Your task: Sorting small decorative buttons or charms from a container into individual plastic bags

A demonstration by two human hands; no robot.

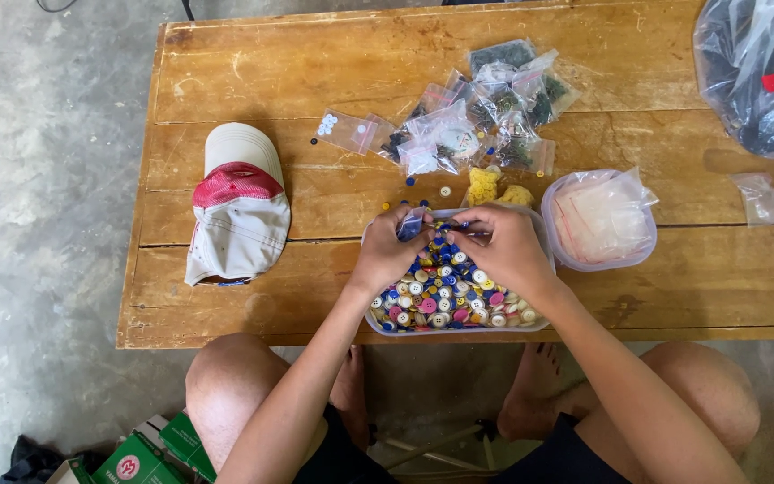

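Observation:
A clear tray (539, 324) full of mixed coloured buttons (445, 300) sits at the near edge of a wooden table (297, 72). Over it, my left hand (387, 253) pinches a small clear plastic bag (410, 224) with blue buttons in it. My right hand (505, 246) is closed at the same bag's edge, its fingertips meeting those of the left. A few blue buttons (411, 182) lie loose just beyond the tray. Yellow pieces (494, 188) rest behind the tray.
A heap of small filled clear bags (485, 116) lies at the middle back. A white and red cap (236, 202) lies left. A clear tub (559, 242) of empty bags stands right. A large plastic bag (759, 72) is at the far right corner. Green boxes (150, 457) are on the floor.

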